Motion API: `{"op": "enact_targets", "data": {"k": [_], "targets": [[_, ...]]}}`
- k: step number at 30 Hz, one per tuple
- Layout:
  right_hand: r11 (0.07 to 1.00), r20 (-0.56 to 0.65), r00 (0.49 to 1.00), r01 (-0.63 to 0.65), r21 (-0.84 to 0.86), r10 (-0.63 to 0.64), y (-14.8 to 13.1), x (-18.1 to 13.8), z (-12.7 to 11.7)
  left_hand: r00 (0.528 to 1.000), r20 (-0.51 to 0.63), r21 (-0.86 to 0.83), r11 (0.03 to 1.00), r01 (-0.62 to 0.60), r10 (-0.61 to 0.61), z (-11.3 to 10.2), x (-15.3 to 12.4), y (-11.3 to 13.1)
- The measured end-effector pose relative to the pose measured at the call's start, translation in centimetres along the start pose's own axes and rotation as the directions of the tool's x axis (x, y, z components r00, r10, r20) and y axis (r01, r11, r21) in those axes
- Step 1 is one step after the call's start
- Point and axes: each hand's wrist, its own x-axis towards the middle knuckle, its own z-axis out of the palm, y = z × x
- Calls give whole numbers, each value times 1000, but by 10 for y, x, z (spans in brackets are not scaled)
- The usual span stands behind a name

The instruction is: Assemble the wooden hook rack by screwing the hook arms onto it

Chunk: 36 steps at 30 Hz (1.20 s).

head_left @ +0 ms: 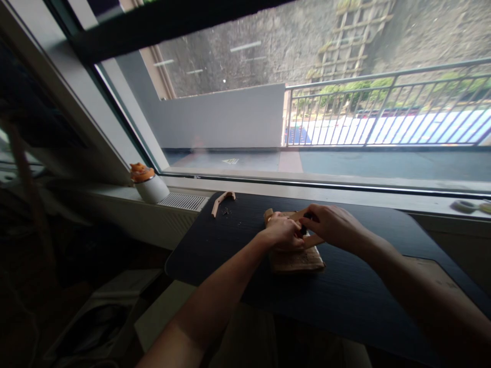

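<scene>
On the dark table, a pale wooden piece (313, 241) rests over a worn, brownish flat block (297, 261). My left hand (283, 231) is closed around the wooden piece and presses it down on the block. From the right, my right hand (333, 224) reaches in with its fingers pinched on a small dark object (307, 221) against the wood. The fingers cover most of that object, so its kind cannot be made out. Both hands nearly touch. The wooden piece's far end (268, 213) shows beyond my left hand.
A bent wooden piece (222, 202) lies at the far left of the table (215, 250), beside small dark crumbs (225, 211). A white container with an orange top (151, 188) stands on the sill. Rolls of tape (464, 206) sit at right. A flat brown panel (433, 276) lies at the table's right.
</scene>
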Motion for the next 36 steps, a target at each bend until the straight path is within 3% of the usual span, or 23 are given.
{"op": "enact_targets", "data": {"k": [4, 10, 16, 20, 27, 36], "targets": [[1000, 11, 1000, -11, -9, 11, -1, -3, -1, 1000, -7, -3, 1000, 13, -13, 2, 1, -2], [993, 4, 996, 84, 80, -85, 0, -8, -6, 1000, -10, 29, 999, -22, 22, 2, 1, -3], [998, -54, 999, 10, 65, -7, 4, -1, 8, 1000, -21, 22, 1000, -11, 11, 2, 0, -2], [998, -63, 996, -56, 19, 58, 1, -2, 5, 1000, 2, 39, 999, -4, 4, 1, 1, -1], [991, 36, 995, 87, 97, -91, -8, -10, -14, 999, -1, 74, 997, -32, 33, 2, 0, -1], [998, -15, 1000, -16, -54, 15, -1, -2, 0, 1000, -5, 12, 1000, -23, 23, -8, -4, 3]]}}
